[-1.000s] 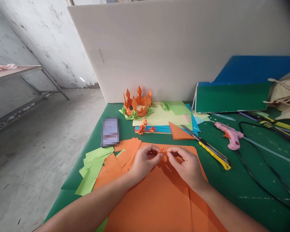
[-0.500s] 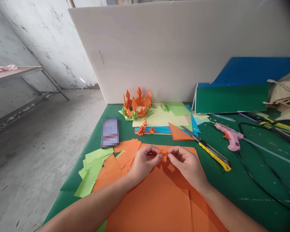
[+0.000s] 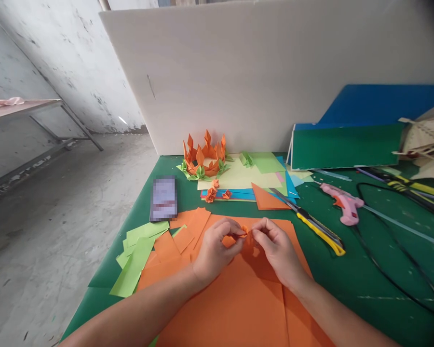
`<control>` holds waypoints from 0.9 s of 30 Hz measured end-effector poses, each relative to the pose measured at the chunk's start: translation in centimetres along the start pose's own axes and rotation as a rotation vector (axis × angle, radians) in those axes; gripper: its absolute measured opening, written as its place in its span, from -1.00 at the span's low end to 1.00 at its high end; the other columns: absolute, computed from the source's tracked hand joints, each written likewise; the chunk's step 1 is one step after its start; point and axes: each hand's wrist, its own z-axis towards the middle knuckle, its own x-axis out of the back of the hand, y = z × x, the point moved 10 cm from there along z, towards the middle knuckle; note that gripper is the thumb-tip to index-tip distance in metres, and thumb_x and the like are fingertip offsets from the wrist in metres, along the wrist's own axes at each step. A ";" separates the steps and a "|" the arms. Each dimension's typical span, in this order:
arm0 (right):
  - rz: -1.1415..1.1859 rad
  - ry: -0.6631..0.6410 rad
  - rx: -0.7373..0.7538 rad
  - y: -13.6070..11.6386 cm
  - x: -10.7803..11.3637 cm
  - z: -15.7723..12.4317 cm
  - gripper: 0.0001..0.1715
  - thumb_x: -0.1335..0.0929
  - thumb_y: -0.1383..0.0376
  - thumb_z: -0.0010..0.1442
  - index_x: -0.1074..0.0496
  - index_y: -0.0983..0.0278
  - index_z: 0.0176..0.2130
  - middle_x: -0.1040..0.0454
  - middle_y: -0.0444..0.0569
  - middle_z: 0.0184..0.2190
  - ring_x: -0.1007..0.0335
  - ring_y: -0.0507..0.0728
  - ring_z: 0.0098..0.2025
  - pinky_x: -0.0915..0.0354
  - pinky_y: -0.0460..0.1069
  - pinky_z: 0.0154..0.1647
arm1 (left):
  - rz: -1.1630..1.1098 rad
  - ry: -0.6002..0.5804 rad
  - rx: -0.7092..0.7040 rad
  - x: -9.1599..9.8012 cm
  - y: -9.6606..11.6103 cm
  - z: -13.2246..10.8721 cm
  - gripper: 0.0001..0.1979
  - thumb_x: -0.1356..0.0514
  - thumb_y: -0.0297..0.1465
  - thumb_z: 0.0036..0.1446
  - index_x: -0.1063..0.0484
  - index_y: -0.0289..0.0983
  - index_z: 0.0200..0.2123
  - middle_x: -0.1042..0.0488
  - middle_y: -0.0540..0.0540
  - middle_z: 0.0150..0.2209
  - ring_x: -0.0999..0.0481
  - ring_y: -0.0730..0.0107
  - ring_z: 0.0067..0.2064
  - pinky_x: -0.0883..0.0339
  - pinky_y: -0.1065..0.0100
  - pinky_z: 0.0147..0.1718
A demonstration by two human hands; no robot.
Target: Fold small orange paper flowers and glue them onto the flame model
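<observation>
Between my two hands is a small folded piece of orange paper [image 3: 245,230], partly covered by fingers. My left hand [image 3: 219,248] pinches its left side. The fingertips of my right hand [image 3: 275,246] are closed at its right edge. Both hands hover over large orange paper sheets [image 3: 235,308] stacked on the green table. Just beyond them lie several small orange paper roses [image 3: 210,194]. Farther back stands an orange folded-paper crown [image 3: 205,156] with green paper leaves round its base.
A yellow utility knife [image 3: 320,232] with its blade out lies right of my hands, near a pink glue gun [image 3: 343,202] with a trailing cord. At left are a phone [image 3: 164,198] and green paper strips [image 3: 132,267]. A white board [image 3: 238,72] stands behind.
The small orange paper has been turned between my fingers, and its shape looks more rounded. My right fingers have shifted slightly along its edge. The things on the table stay put.
</observation>
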 end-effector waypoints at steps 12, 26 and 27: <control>0.062 -0.063 -0.066 0.2 -0.3 -0.1 -0.57 -0.37 -0.06 0.14 -0.42 0.26 -0.36 -0.37 -0.09 -0.44 -0.25 0.03 -0.44 -0.24 -0.10 -0.52 | 0.124 0.005 -0.092 0.7 0.9 0.2 -0.80 -0.16 -0.63 0.02 -0.42 -0.21 -0.37 -0.48 -0.07 -0.30 -0.52 0.37 -0.26 -0.43 0.37 -0.29; -0.021 -0.037 -0.023 0.0 0.7 0.2 -0.60 -0.40 -0.03 0.12 -0.49 0.27 -0.37 -0.44 -0.08 -0.47 -0.33 0.03 -0.44 -0.30 -0.08 -0.45 | 0.021 -0.049 0.052 0.2 -0.5 0.1 -0.78 -0.19 -0.60 0.02 -0.41 -0.23 -0.25 -0.48 -0.05 -0.30 -0.49 0.43 -0.29 -0.45 0.37 -0.25; -0.038 -0.037 -0.017 -0.1 0.9 0.3 -0.60 -0.40 -0.02 0.13 -0.49 0.27 -0.37 -0.45 -0.07 -0.47 -0.34 0.04 -0.44 -0.31 -0.08 -0.45 | -0.034 -0.053 0.109 0.1 -1.0 0.1 -0.79 -0.20 -0.58 0.03 -0.40 -0.23 -0.24 -0.49 -0.05 -0.29 -0.50 0.43 -0.29 -0.46 0.36 -0.23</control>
